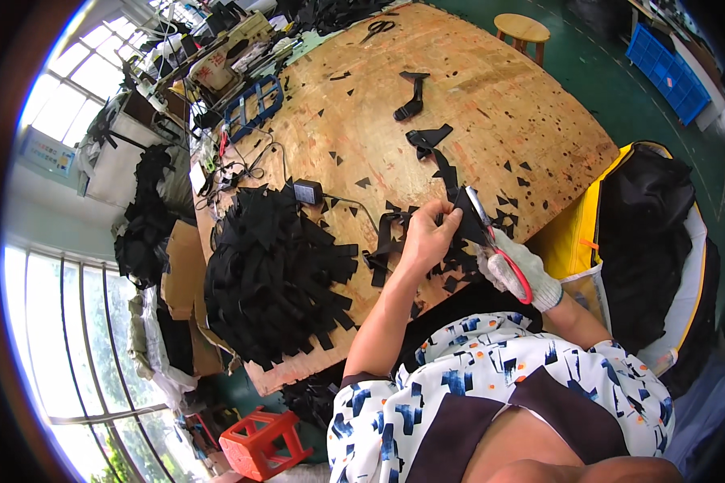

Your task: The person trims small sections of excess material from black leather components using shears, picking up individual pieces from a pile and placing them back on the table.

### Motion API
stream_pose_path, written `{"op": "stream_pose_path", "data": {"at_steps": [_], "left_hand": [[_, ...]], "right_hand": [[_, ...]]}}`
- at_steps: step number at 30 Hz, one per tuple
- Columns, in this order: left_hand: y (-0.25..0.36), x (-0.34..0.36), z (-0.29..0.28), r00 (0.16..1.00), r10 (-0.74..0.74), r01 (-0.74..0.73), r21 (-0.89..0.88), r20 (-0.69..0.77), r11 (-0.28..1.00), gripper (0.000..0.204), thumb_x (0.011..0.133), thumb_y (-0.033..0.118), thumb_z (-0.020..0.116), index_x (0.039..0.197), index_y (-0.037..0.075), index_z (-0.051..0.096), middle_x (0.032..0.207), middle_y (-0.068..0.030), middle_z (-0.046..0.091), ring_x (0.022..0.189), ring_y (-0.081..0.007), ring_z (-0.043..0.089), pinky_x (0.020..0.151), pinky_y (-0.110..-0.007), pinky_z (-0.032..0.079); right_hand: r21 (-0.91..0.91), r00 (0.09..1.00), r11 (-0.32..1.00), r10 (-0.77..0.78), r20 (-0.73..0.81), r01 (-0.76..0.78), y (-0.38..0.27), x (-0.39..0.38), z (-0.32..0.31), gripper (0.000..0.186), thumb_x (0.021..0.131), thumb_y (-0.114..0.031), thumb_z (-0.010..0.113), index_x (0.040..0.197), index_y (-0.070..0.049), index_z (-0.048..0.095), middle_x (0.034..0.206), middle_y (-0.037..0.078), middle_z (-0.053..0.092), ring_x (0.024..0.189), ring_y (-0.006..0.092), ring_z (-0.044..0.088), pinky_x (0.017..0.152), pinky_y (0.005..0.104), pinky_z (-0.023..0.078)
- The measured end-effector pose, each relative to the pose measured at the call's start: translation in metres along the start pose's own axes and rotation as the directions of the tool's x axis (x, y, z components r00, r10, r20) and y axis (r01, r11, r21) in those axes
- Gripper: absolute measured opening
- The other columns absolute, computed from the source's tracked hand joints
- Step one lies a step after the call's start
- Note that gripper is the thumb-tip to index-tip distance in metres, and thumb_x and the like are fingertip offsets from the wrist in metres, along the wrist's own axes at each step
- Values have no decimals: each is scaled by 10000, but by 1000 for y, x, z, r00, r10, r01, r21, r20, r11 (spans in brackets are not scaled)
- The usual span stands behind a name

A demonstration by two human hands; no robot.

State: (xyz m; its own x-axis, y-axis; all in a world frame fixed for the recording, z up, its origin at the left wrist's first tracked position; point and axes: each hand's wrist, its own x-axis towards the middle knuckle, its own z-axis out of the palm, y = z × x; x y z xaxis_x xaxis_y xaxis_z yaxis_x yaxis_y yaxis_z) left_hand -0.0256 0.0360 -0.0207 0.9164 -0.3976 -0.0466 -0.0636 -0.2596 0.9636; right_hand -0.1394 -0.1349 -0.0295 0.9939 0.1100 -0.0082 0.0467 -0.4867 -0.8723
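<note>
My bare left hand pinches a black fabric strip near the table's front edge. The strip trails away from me across the wooden tabletop. In my right hand, which wears a whitish knit glove, is a pair of red-handled scissors. Their blades point away from me, right beside the cloth at my left fingers. Whether the blades touch the cloth I cannot tell. To the left of my left forearm lies a large heap of cut black strips. Small black scraps are scattered around both hands.
A black power adapter with its cord lies behind the heap. Black-handled scissors rest at the table's far edge. A yellow-edged bag of black material stands at right. Stools, one wooden, one red, stand on the floor.
</note>
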Motion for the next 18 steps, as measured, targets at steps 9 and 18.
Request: {"op": "stream_pose_path", "data": {"at_steps": [9, 18], "left_hand": [[11, -5, 3, 999, -39, 39, 7, 28, 999, 227, 865, 215, 605, 841, -10, 590, 621, -53, 555, 590, -110, 492, 551, -311, 419], [1, -1, 3, 996, -12, 13, -3, 94, 1000, 213, 864, 206, 607, 852, -7, 602, 653, -25, 543, 600, -94, 494, 545, -276, 409]], "right_hand": [[403, 998, 914, -35, -56, 55, 15, -2, 16, 570, 928, -490, 463, 1272, -35, 450, 768, 38, 601, 615, 158, 604, 546, 292, 482], [701, 994, 706, 90, 58, -105, 1, -9, 10, 331, 930, -421, 519, 1056, -115, 528, 586, -52, 449, 425, 46, 413, 375, 176, 322]]}}
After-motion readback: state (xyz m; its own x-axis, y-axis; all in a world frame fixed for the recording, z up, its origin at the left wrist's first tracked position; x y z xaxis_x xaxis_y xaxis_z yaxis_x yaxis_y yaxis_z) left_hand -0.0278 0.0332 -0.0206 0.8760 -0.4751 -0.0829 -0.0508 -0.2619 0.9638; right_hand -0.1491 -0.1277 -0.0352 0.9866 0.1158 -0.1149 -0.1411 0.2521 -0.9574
